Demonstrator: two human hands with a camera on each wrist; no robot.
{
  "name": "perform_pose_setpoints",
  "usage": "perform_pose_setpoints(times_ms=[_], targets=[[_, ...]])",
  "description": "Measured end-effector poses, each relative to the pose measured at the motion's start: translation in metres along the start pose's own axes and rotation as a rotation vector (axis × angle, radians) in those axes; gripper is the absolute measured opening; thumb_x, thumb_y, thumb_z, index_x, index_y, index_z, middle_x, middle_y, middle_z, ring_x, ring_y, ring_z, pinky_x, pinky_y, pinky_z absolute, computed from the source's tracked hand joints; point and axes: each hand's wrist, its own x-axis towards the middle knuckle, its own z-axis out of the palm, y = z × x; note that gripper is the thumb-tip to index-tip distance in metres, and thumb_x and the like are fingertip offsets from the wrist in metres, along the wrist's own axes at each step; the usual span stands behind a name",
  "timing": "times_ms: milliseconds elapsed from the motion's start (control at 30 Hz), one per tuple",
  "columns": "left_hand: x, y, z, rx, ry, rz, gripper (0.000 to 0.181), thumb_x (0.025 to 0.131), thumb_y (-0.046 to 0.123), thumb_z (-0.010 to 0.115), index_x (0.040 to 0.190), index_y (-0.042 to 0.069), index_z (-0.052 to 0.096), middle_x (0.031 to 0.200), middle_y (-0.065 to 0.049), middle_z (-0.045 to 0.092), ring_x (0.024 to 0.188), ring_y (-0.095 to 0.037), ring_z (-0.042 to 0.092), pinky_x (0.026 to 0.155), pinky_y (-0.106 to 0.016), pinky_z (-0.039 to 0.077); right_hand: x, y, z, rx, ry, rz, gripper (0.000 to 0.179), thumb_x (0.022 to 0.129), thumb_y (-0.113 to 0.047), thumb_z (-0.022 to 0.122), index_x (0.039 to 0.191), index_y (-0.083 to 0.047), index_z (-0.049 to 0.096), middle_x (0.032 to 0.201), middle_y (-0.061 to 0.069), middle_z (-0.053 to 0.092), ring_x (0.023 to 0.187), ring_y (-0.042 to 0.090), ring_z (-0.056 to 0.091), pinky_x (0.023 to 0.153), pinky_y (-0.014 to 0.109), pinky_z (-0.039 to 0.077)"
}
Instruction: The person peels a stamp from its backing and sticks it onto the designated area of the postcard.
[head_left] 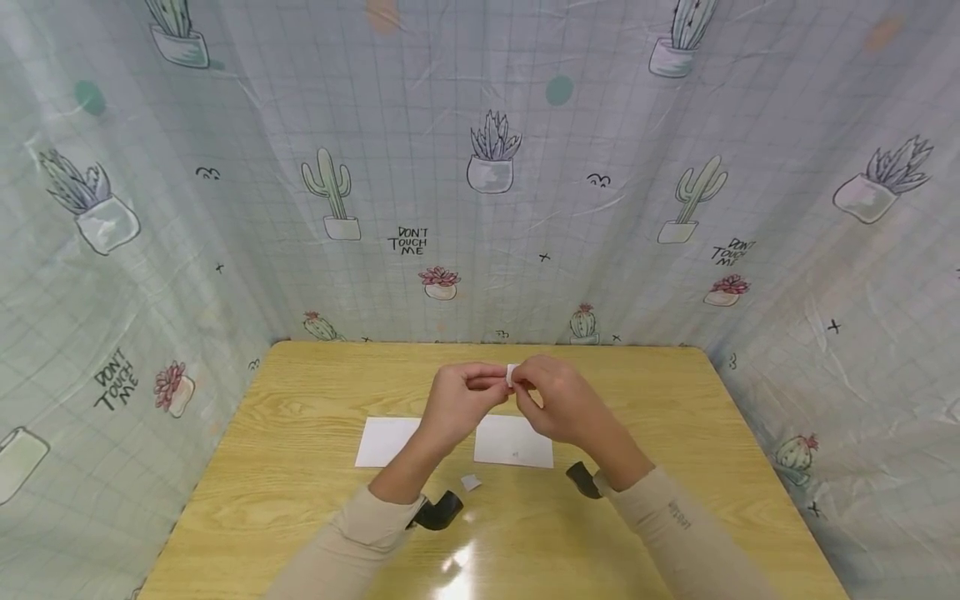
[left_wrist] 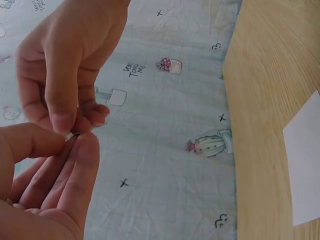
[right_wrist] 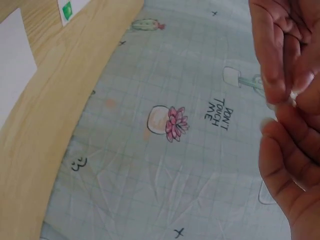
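Observation:
Above the far part of the table, my left hand (head_left: 463, 404) and right hand (head_left: 561, 398) meet fingertip to fingertip. Between them is a small white piece (head_left: 512, 375) that looks like paper, pinched by thumb and fingers on both sides. In the left wrist view the left hand (left_wrist: 47, 185) comes from below and the right hand (left_wrist: 70, 65) reaches down to it; fingertips cover nearly all of the piece. Below the hands lie two white paper rectangles, one at the left (head_left: 384, 442) and one at the right (head_left: 513, 442), the latter with a tiny mark.
A small white scrap (head_left: 471, 482) lies on the wooden table (head_left: 300, 500), nearer than the papers. In the right wrist view, a white paper bears a green patch (right_wrist: 67, 11). A cactus-print curtain (head_left: 540, 208) hangs around the table's back and sides.

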Motion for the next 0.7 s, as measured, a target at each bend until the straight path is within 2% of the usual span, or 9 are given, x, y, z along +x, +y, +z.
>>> perform_pose_setpoints(times_ms=[167,300,467,567,700], targets=[[-0.003,0.001,0.006,-0.080,0.056,0.009,0.020,0.094,0.007,0.075,0.113,0.001,0.079,0.104,-0.019,0.080,0.094,-0.021,0.079,0.083,-0.029,0.065,-0.003,-0.003,0.009,-0.053,0.071,0.028,0.015,0.086,0.003,0.073,0.093,-0.004,0.062,0.082,0.005,0.063,0.070,0.014,0.060,0.063,0.026,0.057],[-0.004,0.000,0.007,-0.135,0.071,0.027,0.019,0.094,0.004,0.074,0.112,-0.002,0.079,0.103,-0.021,0.079,0.090,-0.016,0.078,0.082,-0.026,0.065,-0.004,-0.005,0.014,-0.102,0.099,0.031,0.009,0.092,0.000,0.068,0.093,-0.003,0.059,0.079,0.005,0.058,0.065,0.012,0.050,0.057,0.024,0.047],[-0.004,-0.002,0.005,-0.223,0.022,0.002,0.024,0.096,0.001,0.072,0.118,-0.007,0.075,0.111,-0.025,0.077,0.092,-0.013,0.077,0.086,-0.030,0.065,-0.004,-0.004,0.013,-0.066,0.070,0.042,0.007,0.099,0.000,0.060,0.094,-0.002,0.056,0.079,0.005,0.053,0.064,0.009,0.040,0.055,0.020,0.038],[-0.004,-0.003,0.003,-0.282,-0.009,-0.026,0.026,0.097,0.000,0.070,0.121,-0.009,0.073,0.115,-0.025,0.076,0.093,-0.012,0.078,0.087,-0.032,0.065,-0.003,-0.004,0.010,-0.019,0.045,0.064,0.009,0.098,0.004,0.060,0.095,-0.002,0.055,0.079,0.005,0.053,0.065,0.007,0.040,0.055,0.018,0.039],[-0.003,-0.001,0.003,-0.308,-0.010,-0.030,0.025,0.097,-0.001,0.070,0.120,-0.011,0.072,0.114,-0.025,0.076,0.091,-0.012,0.078,0.086,-0.033,0.065,-0.002,-0.004,0.008,0.016,0.027,0.073,0.013,0.096,0.009,0.060,0.095,-0.002,0.054,0.079,0.004,0.052,0.065,0.005,0.039,0.056,0.017,0.038]])
